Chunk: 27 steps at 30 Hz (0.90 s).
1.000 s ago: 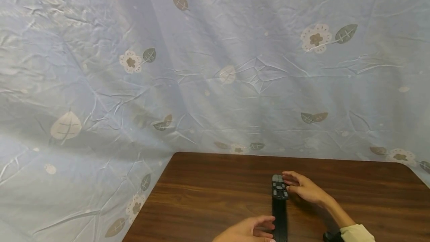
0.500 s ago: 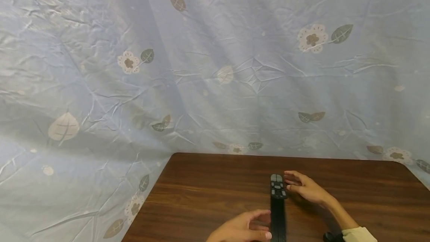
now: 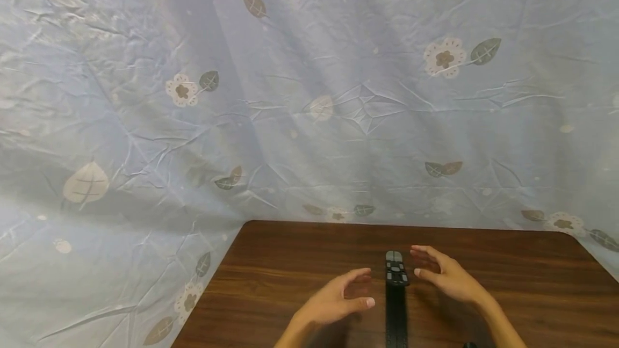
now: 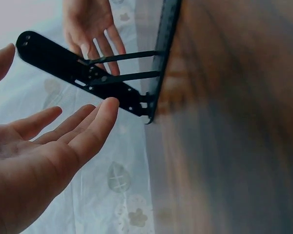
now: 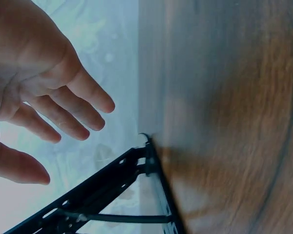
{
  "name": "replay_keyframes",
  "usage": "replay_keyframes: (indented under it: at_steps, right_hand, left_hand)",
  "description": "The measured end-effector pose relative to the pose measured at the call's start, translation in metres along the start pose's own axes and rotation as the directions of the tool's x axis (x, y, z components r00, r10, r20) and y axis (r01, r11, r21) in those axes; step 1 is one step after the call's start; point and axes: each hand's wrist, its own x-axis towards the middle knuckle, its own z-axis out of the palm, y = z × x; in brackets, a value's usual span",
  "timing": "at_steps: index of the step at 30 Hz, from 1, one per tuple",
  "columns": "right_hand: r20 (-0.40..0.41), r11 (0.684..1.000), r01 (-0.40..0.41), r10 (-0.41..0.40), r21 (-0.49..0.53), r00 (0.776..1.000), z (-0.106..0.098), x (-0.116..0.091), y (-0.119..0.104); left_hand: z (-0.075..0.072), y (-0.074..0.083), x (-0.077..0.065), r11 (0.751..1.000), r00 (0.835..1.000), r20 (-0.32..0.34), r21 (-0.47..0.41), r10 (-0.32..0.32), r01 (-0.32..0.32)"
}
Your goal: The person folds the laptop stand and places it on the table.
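Note:
A narrow black folding stand [image 3: 397, 313] stands on the wooden table, its raised upper panel [image 3: 395, 268] bearing grey pads. In the left wrist view, thin struts [image 4: 132, 75] link the tilted panel [image 4: 53, 57] to the base. My left hand [image 3: 333, 297] hovers left of the stand, fingers spread and thumb apart, touching nothing. On the other side is my right hand [image 3: 452, 279], its fingers loosely bent and a gap between them and the panel. The right wrist view has the right hand [image 5: 44, 78] with relaxed fingers beside the stand's hinge end [image 5: 147, 156].
The brown wood-grain table [image 3: 290, 262] has its far edge against a pale blue-grey sheet [image 3: 290, 149] printed with leaves and flowers. A small dark object [image 3: 469, 345] shows at the bottom edge, near the right forearm.
My left hand has let go of the stand's lower part and moved away from it, to the left and forward. The right hand has drawn slightly away to the right. The stand stays put.

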Motion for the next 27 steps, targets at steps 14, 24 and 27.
replay_keyframes:
  at_steps: [14, 24, 27]
  right_hand:
    - [0.006, 1.000, 0.016, -0.016, 0.009, 1.000, 0.004, -0.010, -0.019]
    - [0.031, 0.998, 0.060, -0.061, 0.024, 0.998, 0.014, -0.011, -0.023]
    - [0.027, 0.997, 0.071, -0.072, 0.026, 0.997, 0.017, -0.010, -0.018]
  left_hand:
    - [0.000, 0.002, 0.038, 0.998, 0.995, -0.093, -0.036, 0.048, -0.052]
    - [0.004, 0.003, 0.062, 0.995, 0.991, -0.099, -0.045, 0.085, -0.090]
    - [0.004, 0.000, 0.068, 0.996, 0.992, -0.083, -0.001, 0.091, -0.092]
